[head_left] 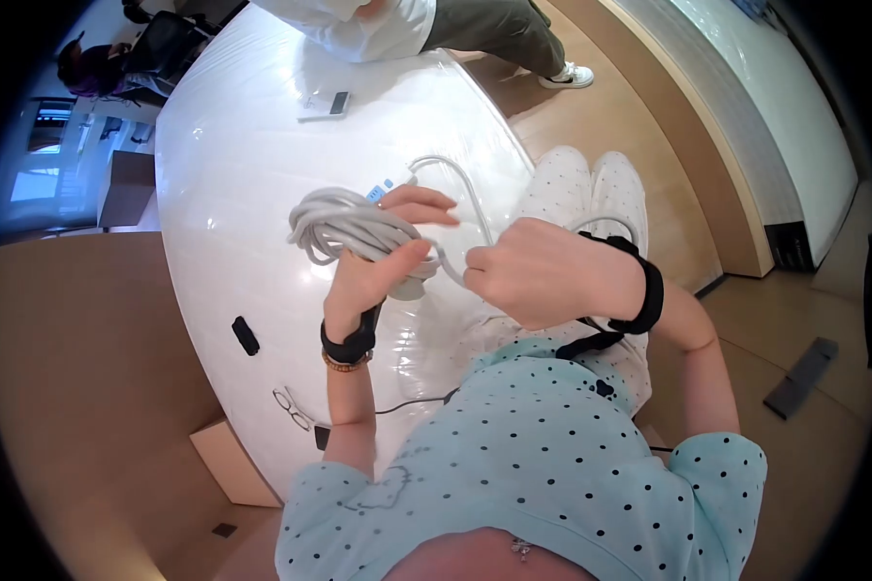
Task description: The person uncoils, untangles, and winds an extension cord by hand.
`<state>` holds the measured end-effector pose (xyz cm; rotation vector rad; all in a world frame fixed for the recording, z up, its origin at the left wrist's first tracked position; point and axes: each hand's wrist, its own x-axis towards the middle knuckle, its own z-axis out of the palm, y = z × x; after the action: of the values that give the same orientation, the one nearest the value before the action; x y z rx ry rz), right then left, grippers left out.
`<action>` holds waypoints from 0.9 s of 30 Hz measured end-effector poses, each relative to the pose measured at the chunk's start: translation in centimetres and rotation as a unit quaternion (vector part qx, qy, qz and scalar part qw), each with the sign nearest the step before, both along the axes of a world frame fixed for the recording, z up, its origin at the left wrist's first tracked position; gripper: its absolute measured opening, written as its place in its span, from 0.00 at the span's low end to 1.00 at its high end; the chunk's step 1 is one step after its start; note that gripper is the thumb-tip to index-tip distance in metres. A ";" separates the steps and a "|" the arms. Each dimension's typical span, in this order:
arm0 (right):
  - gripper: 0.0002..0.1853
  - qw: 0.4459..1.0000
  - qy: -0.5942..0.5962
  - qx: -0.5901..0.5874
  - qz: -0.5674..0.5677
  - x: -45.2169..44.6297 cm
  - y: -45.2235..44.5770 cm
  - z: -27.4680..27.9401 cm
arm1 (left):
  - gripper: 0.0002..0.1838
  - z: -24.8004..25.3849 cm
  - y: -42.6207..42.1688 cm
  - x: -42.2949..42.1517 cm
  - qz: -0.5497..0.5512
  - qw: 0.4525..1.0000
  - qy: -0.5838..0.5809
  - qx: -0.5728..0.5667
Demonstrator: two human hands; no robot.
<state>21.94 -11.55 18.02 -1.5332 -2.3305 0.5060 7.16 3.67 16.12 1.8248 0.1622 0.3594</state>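
A bundle of thick, light grey cable (344, 221), wound in several loops, sits in my left hand (363, 286). The thumb of that hand lies across the loops and its fingers reach behind them. My right hand (533, 276) is closed in a fist around a length of the same cable, just right of the bundle. One strand arcs up from behind the bundle and comes down toward my right hand. Another loop shows beyond my right wrist, over my leg. A small blue-and-white piece (376, 193) shows beside the bundle; its kind is unclear.
The plastic-covered white mattress (252, 194) carries a white box (323, 105), a small black object (246, 335) and glasses (292, 409). A person in a white top (373, 29) is at the far edge. A dark grey strip (801, 378) lies on the floor at right.
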 end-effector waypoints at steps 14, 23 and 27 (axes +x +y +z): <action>0.06 0.950 0.268 -0.068 0.142 2.3 4.2 0.8 | 0.16 -3.3 -0.5 -3.4 0.023 0.856 0.247 -0.454; 0.08 0.946 0.289 -0.052 0.137 2.8 5.5 0.2 | 0.17 -4.0 -1.1 -1.1 -0.189 0.858 0.150 -0.454; 0.12 0.973 0.214 0.017 0.087 3.1 5.8 1.0 | 0.16 -3.5 -2.2 -0.2 -0.255 0.830 0.087 -0.489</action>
<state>25.04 -5.72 19.03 -1.0771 -2.1257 0.7519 6.96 1.45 12.61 0.8090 -0.0311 -0.2600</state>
